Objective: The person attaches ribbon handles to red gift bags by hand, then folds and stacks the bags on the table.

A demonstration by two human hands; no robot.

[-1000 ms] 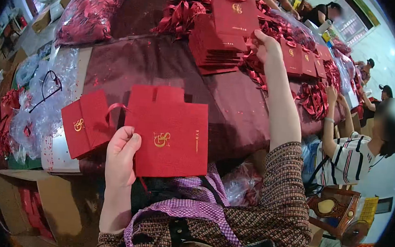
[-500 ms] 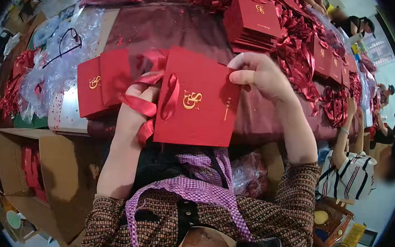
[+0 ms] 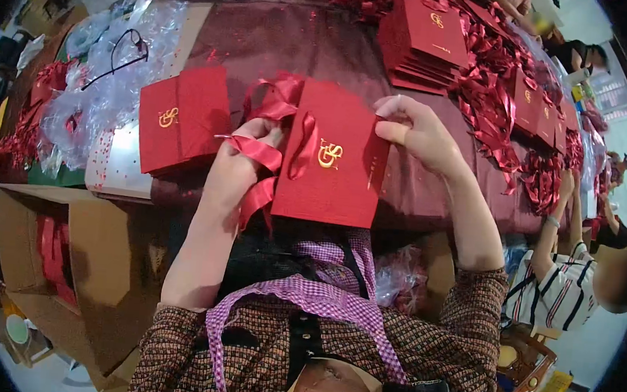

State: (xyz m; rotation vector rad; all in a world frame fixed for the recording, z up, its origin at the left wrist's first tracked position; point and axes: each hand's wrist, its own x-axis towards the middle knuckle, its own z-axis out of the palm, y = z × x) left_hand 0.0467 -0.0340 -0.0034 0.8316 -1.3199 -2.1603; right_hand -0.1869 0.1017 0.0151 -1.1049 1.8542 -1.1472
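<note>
A red paper gift bag (image 3: pixel 357 155) with gold lettering is held up in front of me, its ribbon handle (image 3: pixel 302 147) hanging across its face. My right hand (image 3: pixel 425 138) pinches the bag's upper right corner between thumb and fingers. At the bag's left edge, my left hand (image 3: pixel 247 146) is closed around a loose red ribbon (image 3: pixel 276 103), whose loops and ends trail above and below the fingers. Part of the left fingers is hidden behind ribbon and bag. Just left of that hand lies a pile of red gift bags (image 3: pixel 187 120).
Stacked red bags (image 3: pixel 432 39) stand at the back right beside heaps of red ribbon (image 3: pixel 483 99). Clear plastic wrap (image 3: pixel 91 119) and eyeglasses (image 3: pixel 129 60) lie at left. Below the table edge is an open cardboard box (image 3: pixel 101 268). A person in a striped shirt (image 3: pixel 553 285) works at right.
The view has shifted, so the table and its piles appear farther right. The bag now tilts slightly, still held at its corner by my right hand; my left hand keeps the ribbon.
</note>
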